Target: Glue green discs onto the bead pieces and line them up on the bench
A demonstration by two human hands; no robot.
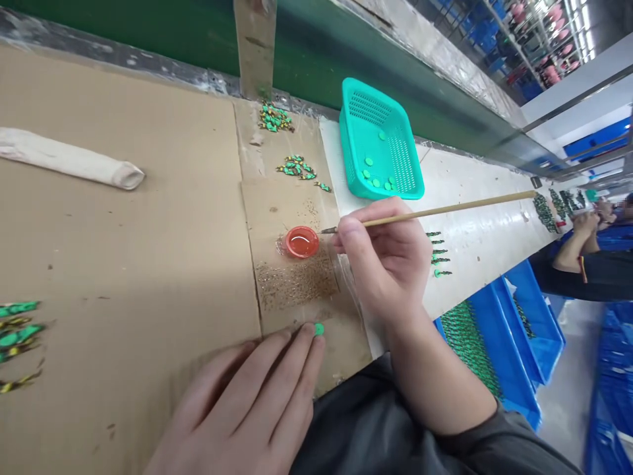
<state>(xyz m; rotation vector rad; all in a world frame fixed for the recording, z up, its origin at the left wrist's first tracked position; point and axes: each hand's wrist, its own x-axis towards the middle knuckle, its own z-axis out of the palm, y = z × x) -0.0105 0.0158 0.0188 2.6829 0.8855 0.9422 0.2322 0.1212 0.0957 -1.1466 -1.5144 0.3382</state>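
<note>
My right hand (386, 257) is closed round a thin wooden-handled paintbrush (445, 210). Its dark tip points left, just beside the rim of a small red cup (301, 242) holding shiny liquid. Palm down on the cardboard, my left hand (257, 396) has its fingers pressed together, with the fingertips on a small green disc (319, 328); its thumb is hidden underneath. Between the cup and this hand, the cardboard carries a patch of brown specks (297, 284). Small green, yellow and dark pieces (295, 167) lie in clusters beyond the cup.
A turquoise basket (349, 142) with several green discs stands behind my right hand. At left are a whitish roll (69, 157) and more green-yellow pieces (20, 333). Blue bins (514, 343) sit below the bench edge at right. A co-worker's arm (573, 247) shows far right.
</note>
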